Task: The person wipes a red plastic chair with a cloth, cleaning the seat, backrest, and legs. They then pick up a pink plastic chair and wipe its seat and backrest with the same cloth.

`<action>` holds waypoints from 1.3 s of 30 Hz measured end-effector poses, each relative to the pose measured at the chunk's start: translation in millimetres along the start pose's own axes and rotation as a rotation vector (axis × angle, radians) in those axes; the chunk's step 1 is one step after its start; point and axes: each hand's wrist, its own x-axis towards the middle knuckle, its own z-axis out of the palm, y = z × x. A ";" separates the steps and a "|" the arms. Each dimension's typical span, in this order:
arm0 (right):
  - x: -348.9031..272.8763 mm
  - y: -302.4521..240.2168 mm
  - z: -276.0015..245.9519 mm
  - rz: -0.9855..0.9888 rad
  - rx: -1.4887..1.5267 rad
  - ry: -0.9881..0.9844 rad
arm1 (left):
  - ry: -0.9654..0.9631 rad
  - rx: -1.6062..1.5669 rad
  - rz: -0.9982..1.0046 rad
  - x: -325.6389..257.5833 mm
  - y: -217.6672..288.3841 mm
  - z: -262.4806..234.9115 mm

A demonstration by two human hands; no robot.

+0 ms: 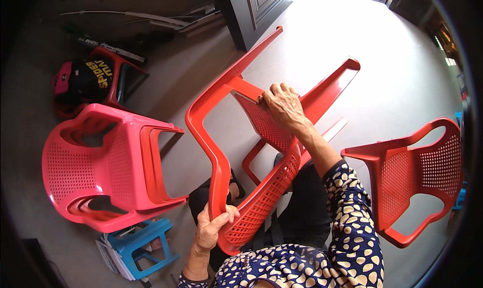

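Note:
A red plastic armchair point(216, 172) is tilted in front of me, its perforated backrest toward my body and its legs pointing away. My left hand point(211, 230) is closed round the edge of the frame beside the backrest, thumb on top. Across the front edge of the seat, my right hand point(284, 104) lies with its fingers bent over the rim. A small dark patch shows by those fingertips; I cannot make out what it is. The seat's lower part is partly hidden by my right arm.
Nested pink and red chairs point(110, 167) stand at the left, with a blue stool point(146, 250) below them. A dark bag point(90, 79) rests on another red chair farther back. One more red chair point(397, 177) is at the right. Behind is a dark carved door point(259, 11).

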 end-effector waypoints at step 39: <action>85.4 -6.7 64.2 0.115 0.185 -0.094 | -0.057 0.000 0.035 -4.2 -22.5 1.5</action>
